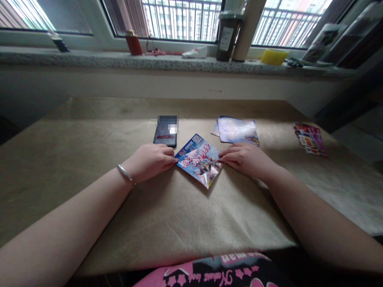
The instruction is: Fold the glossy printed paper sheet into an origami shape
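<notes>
A square printed leaflet, blue with red-and-white lettering and a QR code at its top corner, lies turned like a diamond on the table. My left hand pinches its left corner between thumb and fingers. At the opposite corner, my right hand grips the paper with fingers closed together. The lower corner of the leaflet looks slightly raised, with light shining off it. Just beyond my left hand rests a dark smartphone, its screen lit and partly blurred. Beyond my right hand lie several pale blue printed sheets, overlapping.
A fan of red and purple printed cards lies at the table's right. Along the granite windowsill stand a red container, a dark lidded cup, a cardboard tube and a yellow block.
</notes>
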A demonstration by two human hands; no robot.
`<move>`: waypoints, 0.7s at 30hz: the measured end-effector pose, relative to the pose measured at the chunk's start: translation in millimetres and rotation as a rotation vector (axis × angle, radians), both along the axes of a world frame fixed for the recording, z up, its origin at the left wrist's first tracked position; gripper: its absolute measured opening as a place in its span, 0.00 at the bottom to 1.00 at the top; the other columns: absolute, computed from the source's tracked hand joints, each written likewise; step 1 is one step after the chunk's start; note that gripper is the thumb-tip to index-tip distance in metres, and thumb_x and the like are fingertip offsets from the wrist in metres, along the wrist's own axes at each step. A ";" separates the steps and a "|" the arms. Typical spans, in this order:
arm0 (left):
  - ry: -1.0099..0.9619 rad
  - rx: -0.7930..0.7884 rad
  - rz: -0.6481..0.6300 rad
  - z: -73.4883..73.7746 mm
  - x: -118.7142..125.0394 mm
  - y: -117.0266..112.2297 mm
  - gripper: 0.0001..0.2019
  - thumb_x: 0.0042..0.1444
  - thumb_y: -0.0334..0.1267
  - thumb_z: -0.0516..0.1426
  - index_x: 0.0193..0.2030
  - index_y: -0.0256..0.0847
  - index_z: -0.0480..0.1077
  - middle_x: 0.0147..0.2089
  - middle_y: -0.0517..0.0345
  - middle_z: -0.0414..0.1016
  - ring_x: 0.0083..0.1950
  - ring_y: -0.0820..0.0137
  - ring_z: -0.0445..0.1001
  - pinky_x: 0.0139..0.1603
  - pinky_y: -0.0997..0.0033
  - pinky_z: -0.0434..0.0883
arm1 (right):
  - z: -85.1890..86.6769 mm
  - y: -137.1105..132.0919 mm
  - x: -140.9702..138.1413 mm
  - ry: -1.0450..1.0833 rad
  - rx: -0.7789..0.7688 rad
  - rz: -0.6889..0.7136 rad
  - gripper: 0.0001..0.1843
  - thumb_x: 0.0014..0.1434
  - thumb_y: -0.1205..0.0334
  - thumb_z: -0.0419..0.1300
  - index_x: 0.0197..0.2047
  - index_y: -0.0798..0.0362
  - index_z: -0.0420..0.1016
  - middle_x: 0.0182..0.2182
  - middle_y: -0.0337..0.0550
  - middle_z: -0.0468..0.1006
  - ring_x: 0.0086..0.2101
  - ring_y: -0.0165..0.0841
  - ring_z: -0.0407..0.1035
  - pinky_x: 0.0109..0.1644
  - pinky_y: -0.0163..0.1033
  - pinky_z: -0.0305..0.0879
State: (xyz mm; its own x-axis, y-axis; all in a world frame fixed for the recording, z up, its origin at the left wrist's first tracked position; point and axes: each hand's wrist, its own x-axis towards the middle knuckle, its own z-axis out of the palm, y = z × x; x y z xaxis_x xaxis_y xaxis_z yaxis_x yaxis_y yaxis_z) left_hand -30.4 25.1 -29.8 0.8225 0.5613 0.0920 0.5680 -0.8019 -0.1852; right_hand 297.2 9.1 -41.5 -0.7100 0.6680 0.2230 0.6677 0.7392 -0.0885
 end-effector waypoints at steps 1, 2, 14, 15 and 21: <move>-0.010 -0.014 -0.003 -0.2 -0.2 0.3 0.14 0.64 0.40 0.49 0.40 0.47 0.77 0.37 0.57 0.74 0.35 0.72 0.71 0.33 0.74 0.65 | 1.2 -0.3 -0.1 0.002 -0.009 0.001 0.13 0.64 0.61 0.53 0.39 0.46 0.80 0.42 0.38 0.81 0.41 0.34 0.73 0.45 0.41 0.67; -0.022 -0.028 -0.006 -0.3 -0.5 0.6 0.14 0.64 0.40 0.49 0.40 0.47 0.77 0.37 0.57 0.75 0.36 0.71 0.72 0.33 0.74 0.66 | 2.4 -0.6 -0.4 0.004 -0.019 0.003 0.13 0.63 0.62 0.53 0.39 0.46 0.80 0.42 0.38 0.81 0.41 0.34 0.74 0.45 0.41 0.67; -0.095 -0.116 0.087 -1.6 -1.7 1.6 0.11 0.60 0.40 0.52 0.38 0.48 0.77 0.39 0.59 0.76 0.38 0.70 0.73 0.35 0.74 0.66 | -2.1 -0.7 2.1 0.216 -0.234 0.004 0.09 0.56 0.67 0.56 0.35 0.51 0.77 0.35 0.42 0.80 0.36 0.32 0.72 0.43 0.38 0.67; -0.101 -0.120 0.104 -1.9 -0.6 1.3 0.11 0.59 0.39 0.53 0.37 0.48 0.77 0.38 0.59 0.76 0.38 0.69 0.73 0.35 0.74 0.66 | -2.8 -0.7 1.2 0.224 -0.239 -0.028 0.08 0.56 0.67 0.56 0.34 0.51 0.77 0.34 0.42 0.79 0.36 0.32 0.72 0.41 0.38 0.66; -0.175 -0.129 0.227 -1.9 12.7 -3.3 0.09 0.54 0.36 0.52 0.31 0.40 0.74 0.33 0.55 0.73 0.37 0.68 0.70 0.38 0.71 0.68 | -4.6 -0.7 -9.9 0.246 -0.236 -0.230 0.06 0.53 0.68 0.55 0.31 0.53 0.73 0.28 0.42 0.74 0.30 0.31 0.67 0.33 0.35 0.61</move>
